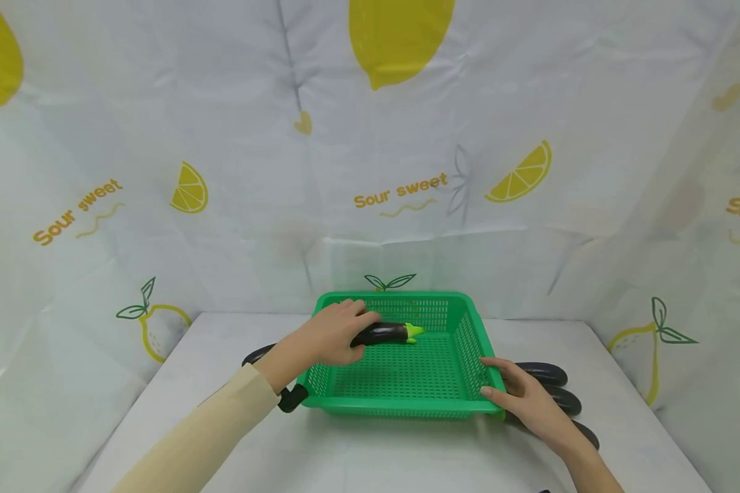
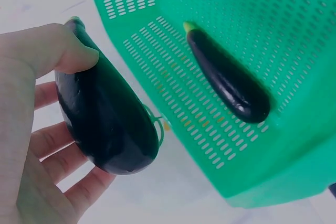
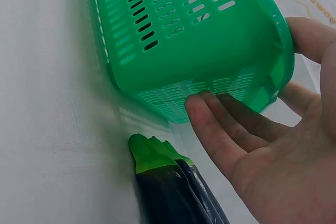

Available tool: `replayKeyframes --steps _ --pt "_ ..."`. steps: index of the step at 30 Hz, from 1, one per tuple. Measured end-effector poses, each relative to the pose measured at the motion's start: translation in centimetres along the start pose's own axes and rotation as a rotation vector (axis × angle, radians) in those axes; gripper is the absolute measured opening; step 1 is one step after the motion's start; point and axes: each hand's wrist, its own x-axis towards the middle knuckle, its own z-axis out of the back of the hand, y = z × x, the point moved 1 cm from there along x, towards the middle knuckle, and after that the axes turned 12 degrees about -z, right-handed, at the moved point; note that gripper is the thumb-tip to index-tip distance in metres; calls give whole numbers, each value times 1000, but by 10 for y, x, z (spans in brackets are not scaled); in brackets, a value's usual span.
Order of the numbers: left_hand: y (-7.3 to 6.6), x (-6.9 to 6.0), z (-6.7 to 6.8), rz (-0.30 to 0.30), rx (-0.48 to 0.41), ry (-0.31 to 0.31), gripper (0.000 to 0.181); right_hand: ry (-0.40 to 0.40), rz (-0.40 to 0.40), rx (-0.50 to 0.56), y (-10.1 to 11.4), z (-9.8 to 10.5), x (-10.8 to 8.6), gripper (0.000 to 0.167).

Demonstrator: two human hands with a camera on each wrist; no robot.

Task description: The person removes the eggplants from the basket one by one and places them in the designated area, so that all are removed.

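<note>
In the left wrist view, my left hand (image 1: 336, 335) holds a dark eggplant (image 2: 107, 114) between thumb and fingers, by the basket's far rim. A second eggplant (image 2: 228, 77) lies inside the green plastic basket (image 1: 401, 405) near its back wall. Part of one green-capped eggplant (image 1: 385, 333) shows right of my left hand in the head view; which of the two it is, I cannot tell. My right hand (image 1: 527, 404) grips the basket's right rim near the front corner, with thumb and index finger over it and other fingers against the outside wall.
Three eggplants (image 1: 539, 373) lie side by side on the white table (image 1: 370, 455), right of the basket and partly behind my right hand. Left of the basket, another dark eggplant (image 1: 257, 353) is mostly hidden by my left arm. A lemon-print sheet (image 1: 253, 260) hangs behind the table.
</note>
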Motion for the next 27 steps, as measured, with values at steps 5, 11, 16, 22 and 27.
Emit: replayKeyframes --steps 5,11,16,22,27 --pt "-1 -14 1 -1 -12 -50 48 3 -4 2 0 -1 1 63" --pt "-3 -30 3 7 -28 -122 46 -2 3 -20 1 0 0 62" --pt "-2 -43 4 33 -53 -182 45 -11 -5 -31 2 1 -1 63" --pt "0 -62 4 84 -97 -245 46 -9 -5 -31 3 0 -1 64" --pt "3 -78 4 124 -127 -281 46 -8 0 -30 3 0 -1 63"
